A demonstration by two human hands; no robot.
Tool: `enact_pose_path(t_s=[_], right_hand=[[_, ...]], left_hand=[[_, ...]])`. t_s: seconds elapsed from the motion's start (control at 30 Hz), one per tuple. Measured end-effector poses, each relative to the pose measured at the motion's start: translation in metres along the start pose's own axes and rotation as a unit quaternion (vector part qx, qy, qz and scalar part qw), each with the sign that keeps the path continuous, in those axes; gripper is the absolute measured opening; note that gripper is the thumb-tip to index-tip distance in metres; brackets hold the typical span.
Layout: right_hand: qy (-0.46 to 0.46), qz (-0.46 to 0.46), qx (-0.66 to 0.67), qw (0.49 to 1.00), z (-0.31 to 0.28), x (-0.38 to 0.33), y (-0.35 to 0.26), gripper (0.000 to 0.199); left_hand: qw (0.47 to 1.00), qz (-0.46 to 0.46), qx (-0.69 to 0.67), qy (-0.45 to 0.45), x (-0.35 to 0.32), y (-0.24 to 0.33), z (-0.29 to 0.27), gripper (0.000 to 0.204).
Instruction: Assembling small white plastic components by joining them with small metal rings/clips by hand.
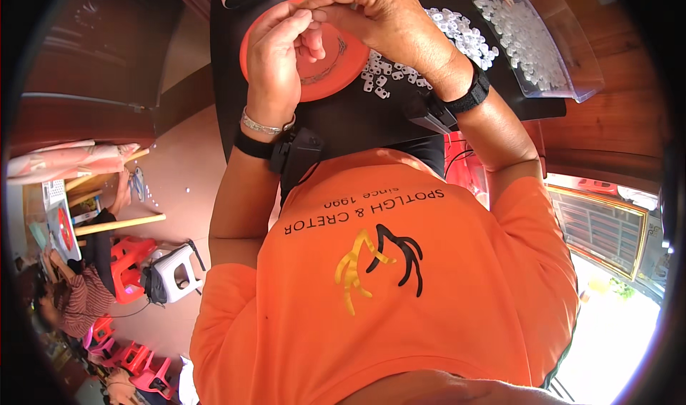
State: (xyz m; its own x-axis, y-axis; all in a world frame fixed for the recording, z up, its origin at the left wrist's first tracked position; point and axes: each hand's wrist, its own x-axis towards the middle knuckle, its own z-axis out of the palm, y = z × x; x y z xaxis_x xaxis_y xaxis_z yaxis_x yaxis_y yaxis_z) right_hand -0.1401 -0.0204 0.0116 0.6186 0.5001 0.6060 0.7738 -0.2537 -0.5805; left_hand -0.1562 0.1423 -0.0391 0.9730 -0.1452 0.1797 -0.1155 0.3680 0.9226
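Above a round red plate, my left hand and my right hand meet at the fingertips. Both have thumb and index finger pinched together; whatever lies between them is too small to make out. Small thin dark pieces lie in a curved line on the plate. Beside it, under my right hand and forearm, small white plastic pieces with holes are scattered over the black tabletop.
A larger heap of white pieces lies beyond my right wrist. At the far right stands a clear plastic bin full of similar pieces. Off left, a person sits near red stools and a white stool.
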Motion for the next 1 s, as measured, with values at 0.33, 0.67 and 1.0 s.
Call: enact_pose_path(t_s=[0.33, 0.67, 1.0], right_hand=[[-0.237, 0.015, -0.133, 0.962, 0.033, -0.064, 0.032, 0.025], [-0.27, 0.041, -0.141, 0.952, 0.03, -0.056, 0.026, 0.017], [-0.281, -0.015, -0.207, 0.937, 0.064, -0.026, 0.045, 0.015]], left_hand=[[0.999, -0.001, -0.001, 0.05, -0.035, 0.01, -0.02, 0.02], [0.992, -0.061, 0.051, 0.094, -0.07, -0.01, -0.059, 0.02], [0.988, -0.115, 0.047, 0.091, -0.079, -0.018, -0.062, 0.018]])
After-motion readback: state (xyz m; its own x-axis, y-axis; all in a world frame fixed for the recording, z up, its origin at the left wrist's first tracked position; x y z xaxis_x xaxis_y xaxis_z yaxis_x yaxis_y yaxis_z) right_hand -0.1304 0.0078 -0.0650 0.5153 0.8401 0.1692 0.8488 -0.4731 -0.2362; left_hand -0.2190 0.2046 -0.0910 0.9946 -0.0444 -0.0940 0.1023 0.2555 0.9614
